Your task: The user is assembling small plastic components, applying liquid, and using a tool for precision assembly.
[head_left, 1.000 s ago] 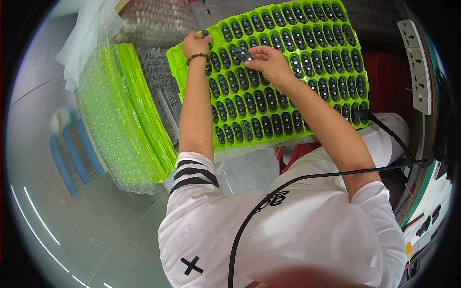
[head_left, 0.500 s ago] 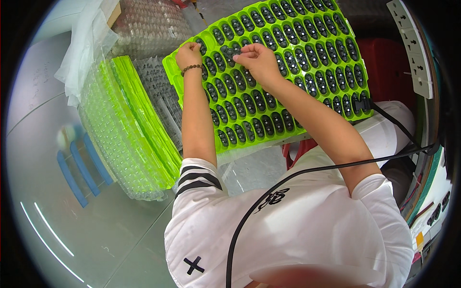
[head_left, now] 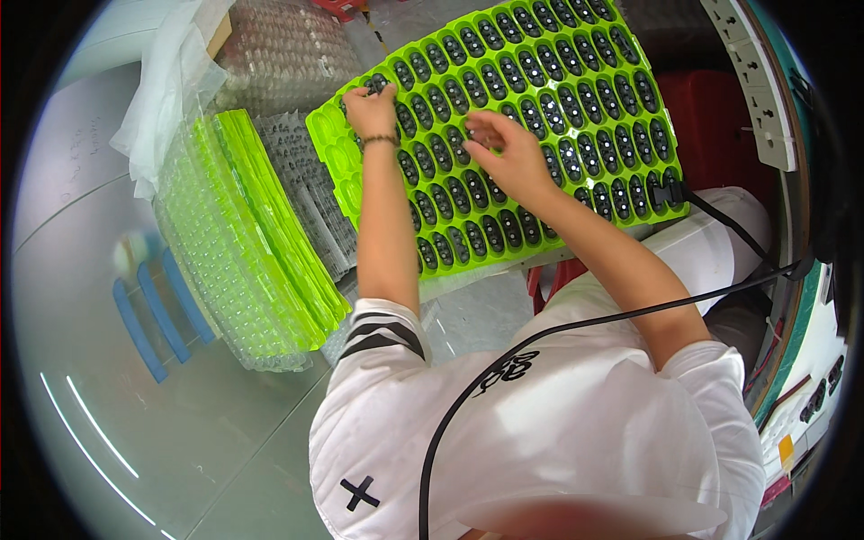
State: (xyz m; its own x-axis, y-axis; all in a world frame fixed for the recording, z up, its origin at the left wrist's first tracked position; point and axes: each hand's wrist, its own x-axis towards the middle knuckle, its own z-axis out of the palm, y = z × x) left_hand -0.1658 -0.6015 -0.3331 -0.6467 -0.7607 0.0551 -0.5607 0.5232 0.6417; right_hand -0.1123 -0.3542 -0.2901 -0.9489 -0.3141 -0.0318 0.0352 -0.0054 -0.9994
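A lime-green moulded tray lies before me, its oval pockets mostly filled with dark oval parts bearing small shiny dots. At its far left corner, my left hand has closed fingers on a dark oval part; whether the part sits in its pocket I cannot tell. My right hand hovers over the middle rows, fingers loosely curled and apart from the thumb. No part shows in it.
Stacked green trays in bubble wrap stand left of the tray. Beyond lies a bubble-wrapped bundle. A black cable crosses my body to the right. A white power strip is at far right.
My right hand has let go of a dark oval part and moved right and nearer. A previously bare pocket near the far left corner is filled. My left hand has shifted slightly right.
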